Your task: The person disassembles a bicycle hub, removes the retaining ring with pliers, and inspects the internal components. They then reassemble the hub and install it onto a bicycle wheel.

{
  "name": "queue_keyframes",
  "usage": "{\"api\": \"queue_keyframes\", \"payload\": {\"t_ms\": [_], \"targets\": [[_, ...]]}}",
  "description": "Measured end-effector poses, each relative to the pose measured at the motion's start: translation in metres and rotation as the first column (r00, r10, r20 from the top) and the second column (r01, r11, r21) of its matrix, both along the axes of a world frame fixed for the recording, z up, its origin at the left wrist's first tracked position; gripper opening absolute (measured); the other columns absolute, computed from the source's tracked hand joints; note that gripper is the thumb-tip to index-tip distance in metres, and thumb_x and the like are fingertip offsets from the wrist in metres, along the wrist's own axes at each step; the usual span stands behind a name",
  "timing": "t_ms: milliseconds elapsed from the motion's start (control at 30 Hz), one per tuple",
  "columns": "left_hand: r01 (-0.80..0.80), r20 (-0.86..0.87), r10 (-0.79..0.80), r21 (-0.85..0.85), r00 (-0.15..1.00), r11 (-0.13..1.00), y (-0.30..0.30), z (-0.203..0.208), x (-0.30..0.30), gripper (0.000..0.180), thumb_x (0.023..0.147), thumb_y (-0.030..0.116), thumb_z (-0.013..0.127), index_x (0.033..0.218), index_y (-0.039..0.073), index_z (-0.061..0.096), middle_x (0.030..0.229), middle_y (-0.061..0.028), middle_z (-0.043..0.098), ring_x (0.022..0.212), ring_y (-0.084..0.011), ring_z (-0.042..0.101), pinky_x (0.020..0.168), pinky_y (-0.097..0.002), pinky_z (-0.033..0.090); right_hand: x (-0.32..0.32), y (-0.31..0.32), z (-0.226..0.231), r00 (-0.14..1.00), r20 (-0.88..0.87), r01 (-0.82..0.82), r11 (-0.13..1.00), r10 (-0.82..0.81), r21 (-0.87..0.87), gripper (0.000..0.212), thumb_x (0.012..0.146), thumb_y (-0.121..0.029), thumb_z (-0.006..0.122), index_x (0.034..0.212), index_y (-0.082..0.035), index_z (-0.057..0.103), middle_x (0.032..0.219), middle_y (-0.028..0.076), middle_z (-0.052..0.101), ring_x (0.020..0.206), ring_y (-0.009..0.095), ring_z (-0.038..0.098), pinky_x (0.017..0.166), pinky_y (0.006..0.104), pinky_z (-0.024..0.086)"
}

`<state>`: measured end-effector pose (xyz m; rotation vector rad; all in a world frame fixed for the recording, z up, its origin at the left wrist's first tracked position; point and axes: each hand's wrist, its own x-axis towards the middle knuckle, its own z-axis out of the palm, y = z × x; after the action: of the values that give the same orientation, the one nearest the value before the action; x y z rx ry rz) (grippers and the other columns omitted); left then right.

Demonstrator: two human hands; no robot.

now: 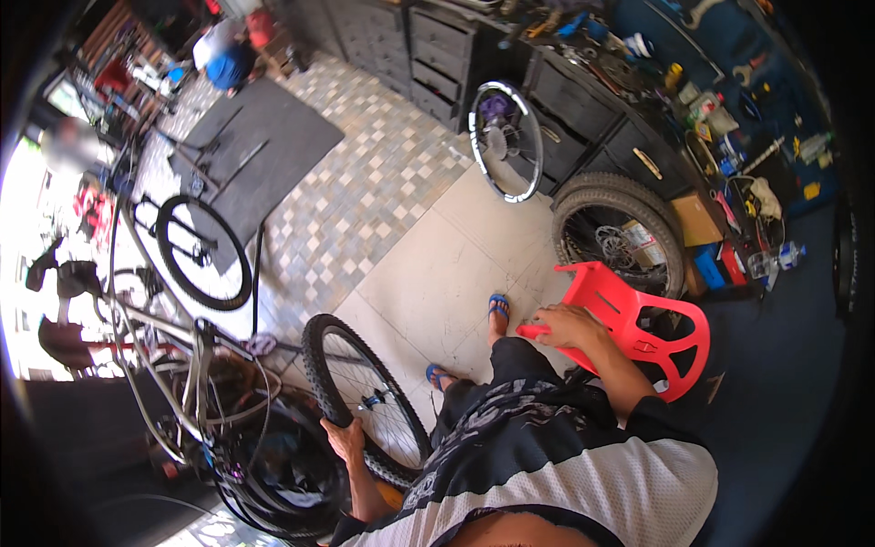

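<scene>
My left hand (344, 439) is closed on the knobby black tyre of a bicycle wheel (314, 360), which stands tilted on the floor beside my left leg. Spokes and a dark hub show in its middle. On the other side, my right hand (563, 325) grips the front end of a red plastic chair (597, 294). The chair is at my right side, its cut-out backrest turned toward the right. Part of the wheel's lower rim is hidden behind my clothes.
A bicycle frame (196, 383) hangs at the left near another wheel (241, 264). Tyred wheels (570, 246) and a bare rim (538, 150) lean on dark drawers (437, 59) below a tool-laden bench (606, 77). Far back, a person (228, 68) crouches by a dark mat (301, 137).
</scene>
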<state>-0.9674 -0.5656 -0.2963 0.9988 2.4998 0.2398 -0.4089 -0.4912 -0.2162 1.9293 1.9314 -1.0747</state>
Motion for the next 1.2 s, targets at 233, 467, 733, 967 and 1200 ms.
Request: {"api": "queue_keyframes", "payload": {"t_ms": [233, 467, 733, 967, 1200], "targets": [[0.370, 0.043, -0.387, 0.210, 0.921, 0.905, 0.158, 0.106, 0.149, 0.080, 0.066, 0.031, 0.086, 0.133, -0.002, 0.057, 0.112, -0.0306, 0.071, 0.105, -0.0504, 0.068, 0.096, -0.0507, 0.052, 0.088, 0.061, -0.085, 0.985, -0.171, -0.049, 0.980, 0.015, -0.194, 0.061, 0.087, -0.044, 0.077, 0.137, -0.011, 0.065, 0.128, 0.020, 0.072, 0.126, 0.039, 0.066, 0.104, 0.0516, 0.053], [0.390, 0.234, -0.572, 0.530, 0.786, 0.753, 0.262, 0.269, 0.279, 0.083, 0.067, 0.022, 0.093, 0.136, -0.007, 0.056, 0.116, -0.0152, 0.069, 0.103, -0.0251, 0.065, 0.096, -0.0375, 0.052, 0.153, 0.151, -0.151, 0.979, -0.174, -0.053, 0.960, 0.104, 0.276, 0.076, 0.084, -0.049, 0.080, 0.143, -0.006, 0.058, 0.136, 0.023, 0.064, 0.129, 0.043, 0.060, 0.107, 0.0517, 0.050], [0.146, 0.374, -0.739, 0.833, 0.561, 0.533, 0.312, 0.406, 0.242, 0.076, 0.082, 0.029, 0.076, 0.147, -0.002, 0.053, 0.119, -0.0123, 0.068, 0.103, -0.0227, 0.068, 0.094, -0.0371, 0.055, 0.164, 0.243, -0.045, 0.854, -0.520, 0.443, 0.501, 0.016, 0.744, 0.081, 0.076, -0.051, 0.090, 0.136, -0.007, 0.059, 0.132, 0.018, 0.061, 0.123, 0.039, 0.055, 0.110, 0.0514, 0.042], [-0.105, 0.697, -0.654, 0.704, 0.294, 0.702, 0.407, 0.306, 0.220, 0.073, 0.086, 0.036, 0.077, 0.139, -0.010, 0.055, 0.113, -0.0214, 0.071, 0.092, -0.0326, 0.074, 0.083, -0.0420, 0.064, 0.236, 0.287, 0.035, 0.860, -0.497, 0.510, 0.215, -0.113, 0.833, 0.037, 0.066, -0.023, 0.088, 0.089, -0.011, 0.061, 0.088, 0.002, 0.063, 0.096, 0.027, 0.060, 0.092, 0.0453, 0.042], [-0.193, 0.840, -0.541, 0.522, -0.054, 0.831, 0.497, 0.136, 0.285, 0.051, 0.092, 0.037, 0.071, 0.122, -0.004, 0.065, 0.096, -0.0162, 0.074, 0.077, -0.0293, 0.075, 0.071, -0.0397, 0.066, 0.289, 0.313, 0.029, 0.896, -0.356, 0.427, 0.296, -0.266, 0.854, 0.038, 0.065, -0.017, 0.090, 0.089, -0.011, 0.060, 0.090, 0.002, 0.059, 0.092, 0.027, 0.056, 0.090, 0.0441, 0.040]]}}
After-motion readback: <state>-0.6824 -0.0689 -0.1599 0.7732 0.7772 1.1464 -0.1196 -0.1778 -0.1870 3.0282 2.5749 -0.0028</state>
